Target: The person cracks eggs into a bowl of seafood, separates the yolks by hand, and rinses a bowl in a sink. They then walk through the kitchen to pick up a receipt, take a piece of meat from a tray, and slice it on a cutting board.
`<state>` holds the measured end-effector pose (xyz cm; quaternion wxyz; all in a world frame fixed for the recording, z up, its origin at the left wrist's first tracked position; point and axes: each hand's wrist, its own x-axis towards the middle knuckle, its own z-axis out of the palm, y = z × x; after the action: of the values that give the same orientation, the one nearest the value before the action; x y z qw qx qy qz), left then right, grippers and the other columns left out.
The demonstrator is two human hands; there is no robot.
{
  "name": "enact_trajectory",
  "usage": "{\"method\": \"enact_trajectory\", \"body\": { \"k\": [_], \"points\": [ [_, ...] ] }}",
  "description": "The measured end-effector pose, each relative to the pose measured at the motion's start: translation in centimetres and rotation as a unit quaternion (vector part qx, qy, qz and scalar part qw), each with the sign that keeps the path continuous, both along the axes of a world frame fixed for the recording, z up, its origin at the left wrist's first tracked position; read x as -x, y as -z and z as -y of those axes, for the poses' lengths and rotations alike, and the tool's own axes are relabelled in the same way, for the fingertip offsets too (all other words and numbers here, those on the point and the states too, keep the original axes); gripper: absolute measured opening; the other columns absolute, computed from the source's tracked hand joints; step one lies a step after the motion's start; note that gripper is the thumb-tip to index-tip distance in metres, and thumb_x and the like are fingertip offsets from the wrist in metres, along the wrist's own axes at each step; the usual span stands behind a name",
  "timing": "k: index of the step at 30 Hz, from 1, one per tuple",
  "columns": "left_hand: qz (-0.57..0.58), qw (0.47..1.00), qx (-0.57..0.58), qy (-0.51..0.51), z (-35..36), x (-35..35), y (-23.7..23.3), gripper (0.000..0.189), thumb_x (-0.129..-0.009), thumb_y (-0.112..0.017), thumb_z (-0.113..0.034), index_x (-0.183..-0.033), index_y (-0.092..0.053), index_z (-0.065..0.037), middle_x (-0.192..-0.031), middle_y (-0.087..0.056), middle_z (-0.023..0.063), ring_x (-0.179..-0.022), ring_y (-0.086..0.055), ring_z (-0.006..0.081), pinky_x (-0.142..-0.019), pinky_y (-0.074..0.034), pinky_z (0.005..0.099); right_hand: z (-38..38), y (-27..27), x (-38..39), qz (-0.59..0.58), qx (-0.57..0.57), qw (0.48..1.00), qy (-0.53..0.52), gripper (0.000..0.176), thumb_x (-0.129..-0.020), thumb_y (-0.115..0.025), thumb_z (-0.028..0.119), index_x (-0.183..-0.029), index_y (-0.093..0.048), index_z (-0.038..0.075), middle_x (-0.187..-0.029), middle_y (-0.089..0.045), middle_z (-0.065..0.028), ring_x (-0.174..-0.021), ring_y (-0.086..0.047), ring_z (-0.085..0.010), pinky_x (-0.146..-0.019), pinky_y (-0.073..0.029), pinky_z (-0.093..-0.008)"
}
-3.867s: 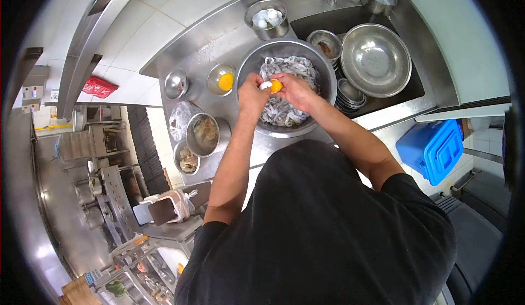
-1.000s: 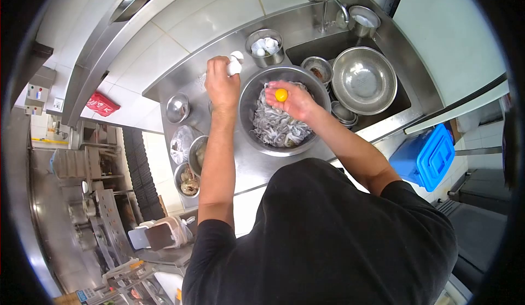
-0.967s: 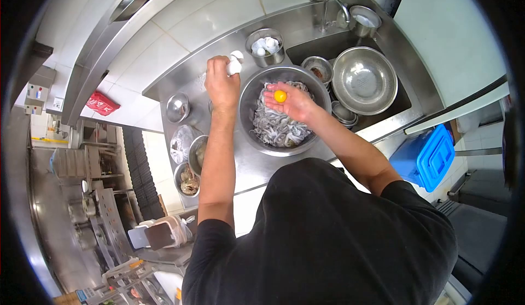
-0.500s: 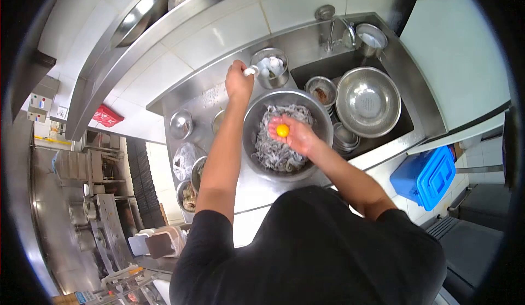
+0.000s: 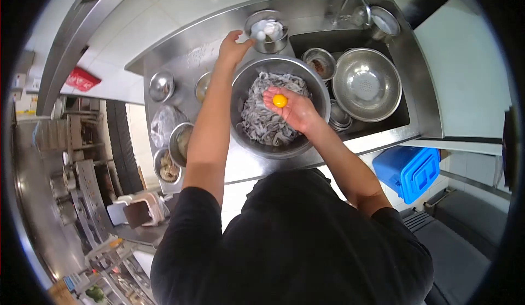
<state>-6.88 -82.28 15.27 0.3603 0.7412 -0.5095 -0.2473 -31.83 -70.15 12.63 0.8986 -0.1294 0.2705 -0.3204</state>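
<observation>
Palm up over a large steel bowl (image 5: 239, 135), my right hand (image 5: 299, 111) cups a whole egg yolk (image 5: 280, 100) on its fingers. Inside that bowl lies a heap of greyish-white strips (image 5: 265, 122), wet-looking, whose kind I cannot make out for certain. My left hand (image 5: 234, 49) is open, thumb and fingers apart, just left of a steel pot (image 5: 272, 47). White eggshells (image 5: 273, 27) fill part of the pot. A pale piece of eggshell (image 5: 261, 35) shows at its near left side, apart from my fingers.
In the sink (image 5: 311, 41) at right are a big perforated colander (image 5: 377, 102) and a small bowl (image 5: 319, 63) with brown residue. Left on the counter stand a steel bowl (image 5: 162, 86), a plastic bag (image 5: 165, 125) and food bowls. A blue lidded bin (image 5: 407, 173) sits lower right.
My left hand has let go of the eggshell beside the pot and its fingers have spread. The yolk stays on my right hand. The whole view has shifted, with the counter appearing higher.
</observation>
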Motion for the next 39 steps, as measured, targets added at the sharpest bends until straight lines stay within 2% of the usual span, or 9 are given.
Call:
{"method": "enact_trajectory", "body": {
  "k": [4, 8, 13, 15, 18, 24, 29, 32, 39],
  "points": [
    [-0.148, 0.986, 0.063, -0.033, -11.1, -1.9, 0.4, 0.049, -0.090, -0.079, -0.023, -0.130, -0.063, 0.002, -0.126, -0.068, 0.0123, -0.109, -0.067, 0.0200, -0.090, -0.051, 0.0303, -0.7, 0.0, -1.2, -0.018, 0.011, 1.000, 0.005, 0.033, -0.109, -0.044, 0.017, -0.123, -0.058, -0.009, -0.121, -0.066, -0.0209, -0.111, -0.067, -0.0311, -0.104, -0.055, -0.0424],
    [-0.218, 0.971, 0.046, -0.091, -23.3, -1.4, 0.3, 0.035, -0.095, -0.073, -0.018, -0.124, -0.064, 0.001, -0.106, -0.070, 0.0045, -0.096, -0.065, 0.0136, -0.088, -0.051, 0.0282, -0.7, 0.0, -2.5, -0.030, 0.018, 0.999, 0.014, 0.031, -0.108, -0.044, 0.016, -0.120, -0.058, -0.009, -0.118, -0.066, -0.0200, -0.109, -0.067, -0.0308, -0.104, -0.056, -0.0418],
    [-0.324, 0.939, 0.003, -0.117, -35.3, -0.2, 4.4, 0.025, -0.101, -0.063, -0.012, -0.123, -0.063, 0.001, -0.105, -0.069, 0.0041, -0.093, -0.065, 0.0134, -0.087, -0.053, 0.0292, -0.1, -2.0, -3.6, -0.014, 0.053, 0.998, -0.004, 0.027, -0.107, -0.050, 0.014, -0.119, -0.059, -0.008, -0.118, -0.066, -0.0200, -0.112, -0.067, -0.0304, -0.105, -0.056, -0.0410],
    [-0.364, 0.923, -0.007, -0.125, -38.5, 0.3, 5.7, 0.027, -0.098, -0.069, -0.015, -0.122, -0.065, -0.001, -0.107, -0.070, 0.0039, -0.092, -0.064, 0.0112, -0.084, -0.052, 0.0275, -0.5, -1.8, -4.5, -0.049, 0.052, 0.997, -0.014, 0.030, -0.108, -0.050, 0.016, -0.120, -0.058, -0.010, -0.121, -0.065, -0.0217, -0.115, -0.066, -0.0322, -0.107, -0.055, -0.0427],
    [-0.389, 0.913, -0.020, -0.124, -41.1, 0.2, 6.6, 0.028, -0.098, -0.071, -0.017, -0.120, -0.065, -0.002, -0.107, -0.070, 0.0036, -0.092, -0.063, 0.0105, -0.083, -0.051, 0.0267, -0.1, -1.1, -4.9, -0.055, 0.046, 0.997, 0.032, 0.034, -0.108, -0.050, 0.017, -0.124, -0.055, -0.012, -0.125, -0.063, -0.0243, -0.119, -0.064, -0.0346, -0.110, -0.053, -0.0443],
    [-0.381, 0.917, -0.012, -0.123, -42.5, -1.9, 6.6, 0.027, -0.098, -0.070, -0.018, -0.121, -0.065, -0.003, -0.107, -0.070, 0.0037, -0.094, -0.064, 0.0118, -0.085, -0.051, 0.0278, -0.5, -2.3, -10.5, -0.070, 0.041, 0.997, -0.009, 0.034, -0.108, -0.050, 0.017, -0.125, -0.053, -0.013, -0.127, -0.061, -0.0266, -0.121, -0.062, -0.0368, -0.111, -0.051, -0.0468],
    [-0.353, 0.927, 0.001, -0.130, -42.1, -3.3, 5.1, 0.026, -0.100, -0.067, -0.014, -0.123, -0.065, -0.002, -0.108, -0.068, 0.0026, -0.096, -0.063, 0.0109, -0.083, -0.054, 0.0291, 3.0, 2.0, -18.6, -0.180, 0.157, 0.969, -0.066, 0.028, -0.106, -0.049, 0.012, -0.125, -0.056, -0.007, -0.128, -0.061, -0.0231, -0.113, -0.064, -0.0349, -0.102, -0.054, -0.0417],
    [-0.363, 0.921, -0.004, -0.141, -42.3, -3.5, 4.9, 0.027, -0.100, -0.068, -0.017, -0.122, -0.065, -0.003, -0.109, -0.069, 0.0041, -0.096, -0.064, 0.0122, -0.084, -0.053, 0.0292, 4.2, 3.0, -22.3, -0.227, 0.128, 0.965, -0.041, 0.031, -0.106, -0.048, 0.014, -0.125, -0.055, -0.009, -0.128, -0.060, -0.0250, -0.116, -0.064, -0.0367, -0.104, -0.054, -0.0442],
    [-0.356, 0.922, -0.005, -0.153, -42.6, -2.6, 5.6, 0.029, -0.099, -0.069, -0.019, -0.122, -0.065, -0.002, -0.110, -0.069, 0.0048, -0.096, -0.065, 0.0136, -0.084, -0.054, 0.0304, 5.4, 0.1, -21.6, -0.120, 0.109, 0.986, -0.030, 0.038, -0.105, -0.048, 0.016, -0.128, -0.052, -0.015, -0.130, -0.060, -0.0278, -0.122, -0.061, -0.0401, -0.110, -0.050, -0.0489]
  ]
}}
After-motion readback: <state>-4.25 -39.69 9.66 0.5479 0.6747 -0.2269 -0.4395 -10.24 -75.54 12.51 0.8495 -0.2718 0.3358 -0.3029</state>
